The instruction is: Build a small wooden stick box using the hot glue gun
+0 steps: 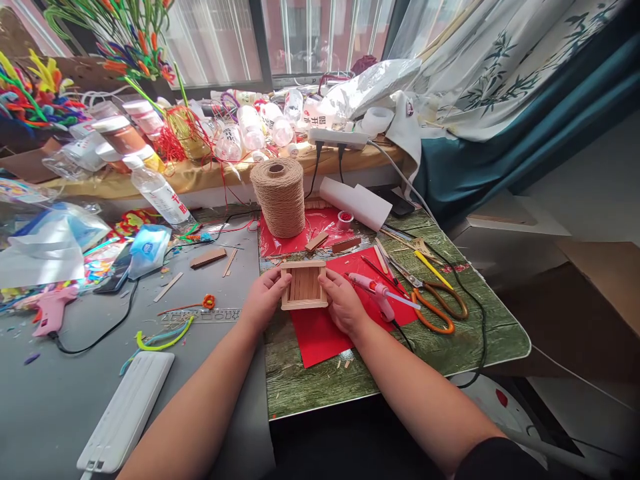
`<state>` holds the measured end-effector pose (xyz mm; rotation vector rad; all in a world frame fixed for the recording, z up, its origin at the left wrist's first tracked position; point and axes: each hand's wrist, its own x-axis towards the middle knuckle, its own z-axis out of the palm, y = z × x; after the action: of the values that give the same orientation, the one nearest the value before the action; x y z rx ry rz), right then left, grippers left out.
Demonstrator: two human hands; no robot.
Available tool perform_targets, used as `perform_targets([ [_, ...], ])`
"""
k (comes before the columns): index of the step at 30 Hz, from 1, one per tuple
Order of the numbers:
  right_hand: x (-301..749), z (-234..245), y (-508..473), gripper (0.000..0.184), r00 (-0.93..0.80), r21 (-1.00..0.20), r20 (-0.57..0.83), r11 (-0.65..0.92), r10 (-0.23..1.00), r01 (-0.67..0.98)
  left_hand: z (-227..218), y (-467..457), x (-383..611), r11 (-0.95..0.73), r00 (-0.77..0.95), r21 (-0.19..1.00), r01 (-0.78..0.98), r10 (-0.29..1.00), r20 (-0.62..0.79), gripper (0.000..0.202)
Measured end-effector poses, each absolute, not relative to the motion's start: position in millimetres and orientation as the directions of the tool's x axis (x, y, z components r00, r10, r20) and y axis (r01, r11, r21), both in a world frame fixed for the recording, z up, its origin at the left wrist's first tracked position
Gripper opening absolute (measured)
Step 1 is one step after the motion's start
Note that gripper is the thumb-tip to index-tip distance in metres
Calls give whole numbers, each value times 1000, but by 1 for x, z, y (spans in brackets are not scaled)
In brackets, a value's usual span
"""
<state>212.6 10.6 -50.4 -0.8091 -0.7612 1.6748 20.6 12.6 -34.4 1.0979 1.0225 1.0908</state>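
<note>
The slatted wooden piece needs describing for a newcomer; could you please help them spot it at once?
On the green wood-patterned surface lies a red sheet. Over its left part, the left hand and right hand hold the slatted wooden piece between them. Pale strips edge its browner slats, unlike the loose brown pieces beyond.

Left hand (264, 297): bare, gripping the left end of the craft-stick frame (304, 287); thumb over the near face, fingers curled toward the back. Right hand (344, 303): bare, mirroring this grip at the frame's right end. Left forearm (197, 400), right forearm (420, 393): bare, converging on the frame. Black sleeve (500, 461): right arm, well apart from the frame.
</note>
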Motion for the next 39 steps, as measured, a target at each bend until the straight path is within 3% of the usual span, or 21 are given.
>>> perform_targets([
  [6,216,-52,12,51,-219,-832,-97,-200,971,-517,-32,12,19,148,193,976,-161,974,-116,55],
  [13,213,-53,8,57,-219,-857,-63,-165,974,-488,-38,13,16,94,153,975,-203,986,-63,53],
  [18,210,-50,1,64,-272,-889,58,-74,960,-452,-35,11,16,-28,81,1000,-6,996,28,54],
  [22,209,-49,-7,68,-300,-932,160,44,940,-360,-27,10,15,-95,34,979,181,995,90,35],
  [28,212,-47,-13,69,-305,-953,285,233,909,-195,-23,6,13,-157,9,952,261,987,160,26],
  [32,213,-46,-13,67,-295,-954,274,220,915,-203,-24,6,13,-158,9,956,247,987,161,31],
  [39,209,-47,-11,68,-298,-961,174,95,939,-262,-34,14,15,-47,40,978,203,998,39,41],
])
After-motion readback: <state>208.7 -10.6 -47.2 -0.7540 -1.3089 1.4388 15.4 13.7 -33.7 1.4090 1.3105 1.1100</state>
